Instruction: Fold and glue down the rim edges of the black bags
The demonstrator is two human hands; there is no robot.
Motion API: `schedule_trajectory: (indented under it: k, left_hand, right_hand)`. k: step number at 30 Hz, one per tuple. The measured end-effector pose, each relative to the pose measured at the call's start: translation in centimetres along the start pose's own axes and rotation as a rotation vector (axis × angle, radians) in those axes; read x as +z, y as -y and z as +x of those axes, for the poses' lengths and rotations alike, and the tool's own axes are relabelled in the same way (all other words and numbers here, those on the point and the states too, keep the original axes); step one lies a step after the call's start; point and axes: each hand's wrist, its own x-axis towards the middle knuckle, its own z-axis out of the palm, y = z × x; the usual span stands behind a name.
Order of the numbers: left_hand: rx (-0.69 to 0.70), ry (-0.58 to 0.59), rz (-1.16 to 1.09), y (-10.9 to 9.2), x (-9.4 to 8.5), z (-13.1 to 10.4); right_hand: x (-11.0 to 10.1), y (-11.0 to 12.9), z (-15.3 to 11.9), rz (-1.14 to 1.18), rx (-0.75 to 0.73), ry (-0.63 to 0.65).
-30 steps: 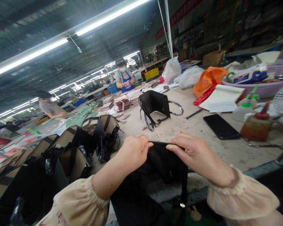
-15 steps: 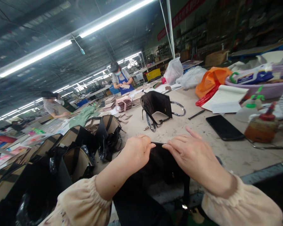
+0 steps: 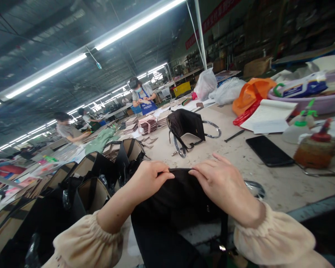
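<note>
On the left, boxy bags [image 3: 87,198] stand open close together, perhaps for easy reach. The left hand [image 3: 149,180] has its grip clamped on the rim of a black bag [image 3: 181,203] at the near edge of the desk [image 3: 276,184], and the right hand [image 3: 222,182] pinches that rim too, seemingly holding it straight between them; farther right, a phone [image 3: 269,150] lies flat, apparently clear of the work.

On the table [image 3: 279,188], a standing bag [image 3: 195,124] sits beyond the near bag [image 3: 162,232]. Open bags [image 3: 92,199] cluster left of both. Right lies a phone [image 3: 269,150], a bottle [image 3: 314,152] beside it, a notepad [image 3: 275,115] behind, a basin [image 3: 331,99] farther back.
</note>
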Motion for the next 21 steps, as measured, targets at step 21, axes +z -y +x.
schedule_trajectory:
  k: [21]
  left_hand:
    - [-0.046, -0.067, 0.222, 0.0, 1.5, -0.3]
  right_hand:
    - [0.2, 0.5, 0.1, 0.002, -0.072, -0.046]
